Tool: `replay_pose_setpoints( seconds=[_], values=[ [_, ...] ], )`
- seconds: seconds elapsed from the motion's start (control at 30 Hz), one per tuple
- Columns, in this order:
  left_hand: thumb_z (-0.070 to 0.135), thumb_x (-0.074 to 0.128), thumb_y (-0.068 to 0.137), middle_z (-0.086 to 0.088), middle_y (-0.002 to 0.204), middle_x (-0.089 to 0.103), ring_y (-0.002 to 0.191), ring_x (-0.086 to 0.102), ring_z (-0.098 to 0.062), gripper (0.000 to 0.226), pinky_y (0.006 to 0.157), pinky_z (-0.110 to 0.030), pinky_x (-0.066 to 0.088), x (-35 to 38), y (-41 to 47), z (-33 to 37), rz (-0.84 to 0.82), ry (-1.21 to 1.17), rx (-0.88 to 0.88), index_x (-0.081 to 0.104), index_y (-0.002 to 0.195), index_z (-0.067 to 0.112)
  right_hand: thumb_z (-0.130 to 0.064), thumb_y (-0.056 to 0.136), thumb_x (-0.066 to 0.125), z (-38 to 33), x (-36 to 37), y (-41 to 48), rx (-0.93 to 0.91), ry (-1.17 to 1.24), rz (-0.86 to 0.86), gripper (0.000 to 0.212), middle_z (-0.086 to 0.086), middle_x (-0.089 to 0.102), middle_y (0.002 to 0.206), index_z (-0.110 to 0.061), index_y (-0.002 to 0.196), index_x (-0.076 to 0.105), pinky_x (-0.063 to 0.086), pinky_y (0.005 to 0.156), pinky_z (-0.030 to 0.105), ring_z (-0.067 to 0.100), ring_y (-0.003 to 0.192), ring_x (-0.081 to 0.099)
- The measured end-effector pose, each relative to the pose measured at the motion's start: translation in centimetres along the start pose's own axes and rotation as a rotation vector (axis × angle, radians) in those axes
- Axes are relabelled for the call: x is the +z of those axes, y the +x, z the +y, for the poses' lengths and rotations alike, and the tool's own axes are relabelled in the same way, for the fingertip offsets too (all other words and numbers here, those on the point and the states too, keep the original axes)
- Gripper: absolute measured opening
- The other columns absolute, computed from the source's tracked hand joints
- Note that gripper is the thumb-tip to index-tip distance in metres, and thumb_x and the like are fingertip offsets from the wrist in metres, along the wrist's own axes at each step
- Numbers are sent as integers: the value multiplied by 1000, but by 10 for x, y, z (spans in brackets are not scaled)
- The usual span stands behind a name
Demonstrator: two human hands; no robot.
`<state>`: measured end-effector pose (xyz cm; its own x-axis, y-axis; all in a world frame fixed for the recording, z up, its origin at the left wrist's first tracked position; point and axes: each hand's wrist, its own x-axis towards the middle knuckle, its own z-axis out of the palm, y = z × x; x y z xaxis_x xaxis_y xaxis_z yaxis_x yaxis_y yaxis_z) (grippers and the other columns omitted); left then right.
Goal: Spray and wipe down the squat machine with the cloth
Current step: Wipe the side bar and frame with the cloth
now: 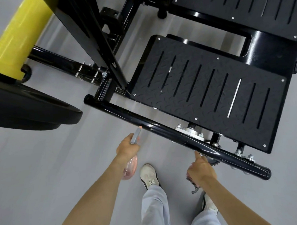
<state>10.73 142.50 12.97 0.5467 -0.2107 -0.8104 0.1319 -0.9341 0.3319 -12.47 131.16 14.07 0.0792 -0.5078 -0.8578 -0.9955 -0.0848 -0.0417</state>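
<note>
Head view, looking down. The squat machine [253, 46] is a glossy black steel frame standing on a grey floor [45, 166]. Its footplate [211, 93] is matt black tread plate, cut with parallel slots and fastened by small silver screws; a second slotted plate lies beyond it at upper right. Along the plate's near edge runs a round base tube [161, 127] with capped ends, and silver bolts and a flange show under the plate. At left are a yellow cylinder [18, 36] and a dark padded cushion [34, 106].

The left hand [128, 146] grips a spray bottle [130, 168] with its fingers curled round the neck. The bottle has a clear, pink-tinged body and a grey head whose nozzle sits just beside the tube.

The right hand [201, 171] holds a dark mesh cloth [194, 184], which hangs below the palm. The index finger [197, 155] is extended toward the tube's underside; whether it touches cannot be told. The other fingers are curled on the cloth.

A white shoe [149, 175] stands between the two forearms.
</note>
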Motion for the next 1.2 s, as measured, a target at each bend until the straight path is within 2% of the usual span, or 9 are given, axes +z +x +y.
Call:
replay_pose_setpoints(
  seconds=[0.17,0.27,0.47,0.6,0.7,0.9,1.03,1.13,1.2],
  values=[
    [12,56,75,5,87,64,87,64,-23,17,79,-30,51,19,-14,2,19,214,57,57,85,26,-9,90,49,8,-9,0,-3,-1,26,76,0,17,159,-21,153,10,43,83,27,17,127,49],
    [11,58,73,8,86,62,85,59,-20,22,66,-26,40,45,-30,5,-88,320,192,54,89,26,-8,88,51,21,-15,0,11,13,32,76,1,22,156,-21,153,14,46,80,28,19,122,53],
    [9,56,75,6,81,61,79,57,-23,25,72,-31,45,104,-62,28,-135,236,228,58,95,24,-8,89,50,65,-30,-3,13,25,19,73,0,17,158,-19,153,17,46,80,27,18,124,51],
    [9,53,78,2,94,67,91,61,-26,21,76,-31,44,158,-99,49,-186,482,405,54,90,25,-7,90,45,107,-41,-10,48,60,-1,74,3,16,158,-20,154,12,48,93,34,22,123,52],
    [9,52,82,1,105,65,100,60,-26,27,81,-30,42,195,-125,65,-252,581,463,56,101,27,-10,90,47,141,-50,-17,65,73,-7,73,5,26,152,-20,153,13,47,93,34,24,122,52],
    [9,62,76,17,96,61,78,60,-5,44,67,-13,43,247,-181,59,-144,140,749,58,117,24,-14,95,43,198,-67,-28,61,33,3,55,7,32,144,-16,147,23,45,87,34,27,119,53],
    [14,61,79,7,92,66,80,64,-21,46,72,-32,52,258,-178,42,-21,146,522,53,121,31,-13,94,46,218,-68,-32,62,10,-41,57,6,34,143,-17,146,24,45,81,31,25,117,55],
    [15,59,75,14,88,62,72,61,-14,47,67,-28,48,263,-183,38,-32,193,625,56,119,28,-11,92,45,228,-66,-27,17,39,-46,56,4,37,141,-18,145,26,47,81,31,24,114,56],
    [16,58,72,16,95,64,83,65,-14,44,74,-30,52,262,-176,32,1,109,503,57,114,31,-9,92,44,232,-66,-24,-10,25,-51,58,4,36,141,-18,146,24,47,81,31,25,113,56]
  ],
)
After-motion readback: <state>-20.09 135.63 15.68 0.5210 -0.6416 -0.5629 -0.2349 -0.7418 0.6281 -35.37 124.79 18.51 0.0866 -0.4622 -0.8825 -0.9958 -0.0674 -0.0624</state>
